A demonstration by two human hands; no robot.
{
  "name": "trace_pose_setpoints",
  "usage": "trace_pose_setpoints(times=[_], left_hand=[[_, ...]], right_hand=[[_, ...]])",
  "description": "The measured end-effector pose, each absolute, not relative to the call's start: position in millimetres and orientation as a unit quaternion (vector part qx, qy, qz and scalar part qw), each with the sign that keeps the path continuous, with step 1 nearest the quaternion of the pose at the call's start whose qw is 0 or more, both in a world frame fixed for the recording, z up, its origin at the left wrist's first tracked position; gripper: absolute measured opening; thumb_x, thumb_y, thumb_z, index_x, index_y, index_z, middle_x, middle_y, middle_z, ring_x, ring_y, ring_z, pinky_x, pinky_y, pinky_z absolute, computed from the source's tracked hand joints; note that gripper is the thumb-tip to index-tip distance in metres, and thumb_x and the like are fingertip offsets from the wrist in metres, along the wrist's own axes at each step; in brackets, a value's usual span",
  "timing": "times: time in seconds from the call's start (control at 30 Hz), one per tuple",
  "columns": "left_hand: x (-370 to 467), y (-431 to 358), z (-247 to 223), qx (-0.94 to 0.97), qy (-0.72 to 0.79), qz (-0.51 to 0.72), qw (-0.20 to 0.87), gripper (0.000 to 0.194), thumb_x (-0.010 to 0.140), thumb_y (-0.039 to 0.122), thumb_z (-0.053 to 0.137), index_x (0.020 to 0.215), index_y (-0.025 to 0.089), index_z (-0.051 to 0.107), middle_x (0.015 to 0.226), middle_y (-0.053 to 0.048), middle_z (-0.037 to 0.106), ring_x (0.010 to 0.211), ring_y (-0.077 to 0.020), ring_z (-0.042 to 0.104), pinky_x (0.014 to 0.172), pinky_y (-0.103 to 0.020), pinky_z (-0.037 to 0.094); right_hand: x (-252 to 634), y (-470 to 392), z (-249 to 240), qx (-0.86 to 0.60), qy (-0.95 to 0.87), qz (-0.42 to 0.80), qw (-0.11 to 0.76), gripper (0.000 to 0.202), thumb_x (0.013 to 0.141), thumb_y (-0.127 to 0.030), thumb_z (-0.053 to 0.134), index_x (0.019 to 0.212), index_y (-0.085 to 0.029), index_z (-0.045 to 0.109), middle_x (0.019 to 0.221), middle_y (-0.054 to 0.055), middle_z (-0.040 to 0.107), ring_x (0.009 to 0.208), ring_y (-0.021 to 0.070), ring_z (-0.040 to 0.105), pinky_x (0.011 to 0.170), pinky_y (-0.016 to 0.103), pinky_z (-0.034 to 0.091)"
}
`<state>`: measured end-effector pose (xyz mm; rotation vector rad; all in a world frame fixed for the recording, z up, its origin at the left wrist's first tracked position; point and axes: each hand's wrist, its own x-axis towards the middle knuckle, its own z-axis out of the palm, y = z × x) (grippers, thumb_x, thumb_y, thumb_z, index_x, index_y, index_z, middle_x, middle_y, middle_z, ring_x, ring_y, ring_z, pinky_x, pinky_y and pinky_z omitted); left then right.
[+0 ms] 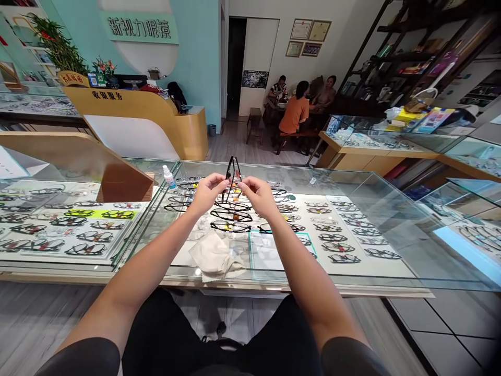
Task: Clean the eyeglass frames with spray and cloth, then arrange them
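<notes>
Black-framed eyeglasses (229,168) lifted, not yet set down; I see left hand (209,194) and right hand (259,196) pinching them beyond the crumpled cloth (213,255), itself untouched.

Glass counter (172,267): bright, small glare spots near front
Shelves (403,58): dim
Right-hand corners: dark, stretched

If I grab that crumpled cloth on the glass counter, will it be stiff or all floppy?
The cloth is probably floppy, since it lies in loose folds. It's likely light, because its edge looks thin. It probably won't roll, as it spreads out over the glass counter.
</notes>
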<state>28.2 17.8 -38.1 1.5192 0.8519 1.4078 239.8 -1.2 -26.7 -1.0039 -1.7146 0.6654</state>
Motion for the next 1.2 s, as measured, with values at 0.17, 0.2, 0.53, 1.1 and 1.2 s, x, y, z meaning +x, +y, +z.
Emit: trace_pose_setpoints(times=[0.17, 0.2, 0.53, 1.1, 1.2], left_hand=[[24.3, 21.1, -39.0, 0.611, 0.363, 0.567, 0.417, 0.052, 0.079, 0.068, 0.094, 0.091, 0.019, 0.080, 0.089, -0.005, 0.078, 0.081, -0.0177, 0.070, 0.082, -0.033, 0.059], [24.4, 20.8, -39.2, 0.615, 0.366, 0.563, 0.413, 0.051, 0.079, 0.067, 0.094, 0.092, 0.019, 0.081, 0.088, -0.004, 0.078, 0.080, -0.0176, 0.069, 0.080, -0.033, 0.059], [32.5, 12.2, -40.9, 0.624, 0.354, 0.554, 0.422, 0.050, 0.082, 0.067, 0.093, 0.089, 0.019, 0.079, 0.084, -0.003, 0.075, 0.075, -0.0168, 0.067, 0.073, -0.031, 0.056], [34.3, 12.9, -44.6, 0.616, 0.352, 0.560, 0.428, 0.052, 0.082, 0.068, 0.093, 0.090, 0.020, 0.078, 0.090, -0.005, 0.078, 0.082, -0.0180, 0.070, 0.077, -0.033, 0.061], [31.1, 13.5, -42.7, 0.594, 0.361, 0.576, 0.430, 0.054, 0.082, 0.070, 0.093, 0.094, 0.020, 0.078, 0.095, -0.007, 0.081, 0.085, -0.0195, 0.073, 0.080, -0.034, 0.063]], right_hand=[[250.2, 1.5, -31.0, -0.528, -0.628, 0.129, 0.557, 0.036, 0.108, -0.055, 0.060, 0.106, -0.023, 0.077, 0.069, 0.000, 0.069, 0.065, 0.0207, 0.062, 0.074, 0.036, 0.046], [250.7, 1.1, -31.4, -0.534, -0.617, 0.112, 0.567, 0.035, 0.109, -0.053, 0.058, 0.113, -0.023, 0.076, 0.076, 0.002, 0.074, 0.069, 0.0221, 0.066, 0.076, 0.037, 0.049], [236.9, -1.7, -39.9, -0.456, -0.685, -0.003, 0.568, 0.053, 0.100, -0.059, 0.078, 0.132, -0.023, 0.057, 0.143, 0.021, 0.068, 0.143, 0.0374, 0.063, 0.120, 0.055, 0.053], [238.1, 2.4, -45.3, -0.499, -0.710, -0.027, 0.496, 0.071, 0.097, -0.035, 0.066, 0.163, -0.017, 0.049, 0.161, 0.025, 0.057, 0.155, 0.0409, 0.054, 0.132, 0.063, 0.045], [239.8, 3.0, -46.5, -0.500, -0.713, -0.032, 0.490, 0.079, 0.092, -0.027, 0.063, 0.168, -0.020, 0.045, 0.169, 0.023, 0.053, 0.160, 0.0409, 0.049, 0.135, 0.065, 0.041]])
